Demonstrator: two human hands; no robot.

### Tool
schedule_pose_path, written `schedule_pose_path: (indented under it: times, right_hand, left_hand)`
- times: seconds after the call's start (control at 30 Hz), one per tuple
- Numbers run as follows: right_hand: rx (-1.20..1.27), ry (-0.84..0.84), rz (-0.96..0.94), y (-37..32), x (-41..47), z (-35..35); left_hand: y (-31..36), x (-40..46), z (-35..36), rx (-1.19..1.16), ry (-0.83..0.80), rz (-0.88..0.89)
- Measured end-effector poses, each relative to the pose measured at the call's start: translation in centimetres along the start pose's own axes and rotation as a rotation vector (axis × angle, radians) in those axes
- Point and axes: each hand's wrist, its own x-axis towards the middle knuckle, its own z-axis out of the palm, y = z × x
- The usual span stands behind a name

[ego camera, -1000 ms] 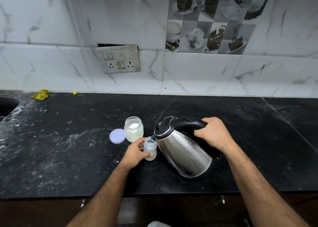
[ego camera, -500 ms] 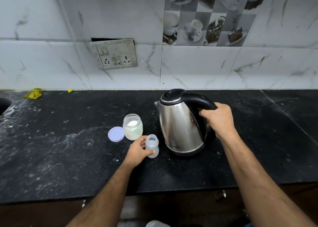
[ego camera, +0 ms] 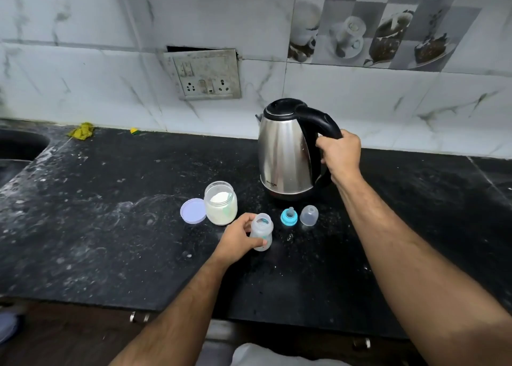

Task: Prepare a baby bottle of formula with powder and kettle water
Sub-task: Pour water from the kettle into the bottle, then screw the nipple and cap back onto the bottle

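My right hand [ego camera: 341,155] covers the lower kettle [ego camera: 285,155] handle. Brand print low on the kettle: too small to read. My left hand [ego camera: 238,241] hides the bottle's [ego camera: 261,231] left side; can't tell its fill level. Sink [ego camera: 16,149], far left of the kettle, is cut by the frame edge.

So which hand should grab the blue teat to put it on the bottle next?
Probably the right hand. The left hand is busy holding the bottle steady, while the blue teat sits on the right side of the bottle, below the kettle that the right hand only needs to release.
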Motion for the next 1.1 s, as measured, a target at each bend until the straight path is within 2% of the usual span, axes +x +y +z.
schedule_pose_path:
  times: [0.37, 0.47, 0.77, 1.1]
  right_hand:
    - [-0.111, -0.084, 0.070, 5.4, 6.1, 4.2]
    - [-0.070, -0.104, 0.100, 6.5, 6.8, 4.5]
    - [0.003, -0.268, 0.111, 9.4, 9.4, 3.0]
    - [-0.046, -0.353, 0.092, 11.1, 10.3, 0.7]
  left_hand:
    - [1.0, 1.7, 0.7, 0.021, 0.058, -0.038]
    - [1.2, 2.2, 0.7, 0.019, 0.069, -0.042]
    - [1.4, 3.7, 1.0, 0.014, 0.047, -0.046]
    - [1.3, 4.2, 0.9, 0.029, 0.031, -0.047]
